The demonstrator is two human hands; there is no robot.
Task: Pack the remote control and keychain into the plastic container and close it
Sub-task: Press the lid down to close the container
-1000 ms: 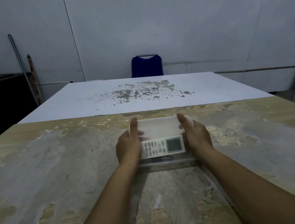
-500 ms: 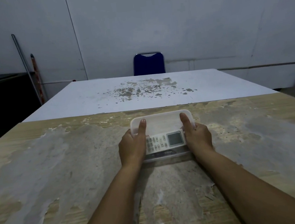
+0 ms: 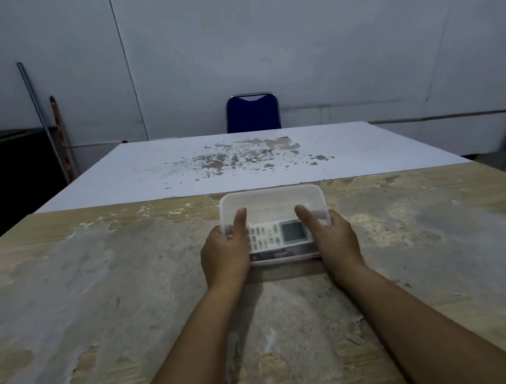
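Remote control (image 3: 275,233) between left hand (image 3: 224,254) and right hand (image 3: 335,239)

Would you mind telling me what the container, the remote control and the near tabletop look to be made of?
Container: translucent, frosted-looking plastic; the remote shows through it. Remote control: white, matte-looking hard plastic, with small buttons and a grey display window. Near tabletop: likely wood or plywood; tan grain shows where a pale grey coating has peeled and flaked.

Both forearms reach forward, converging; left hand (image 3: 224,252) and right hand (image 3: 335,236) curl inward, thumbs stretched toward the far side.
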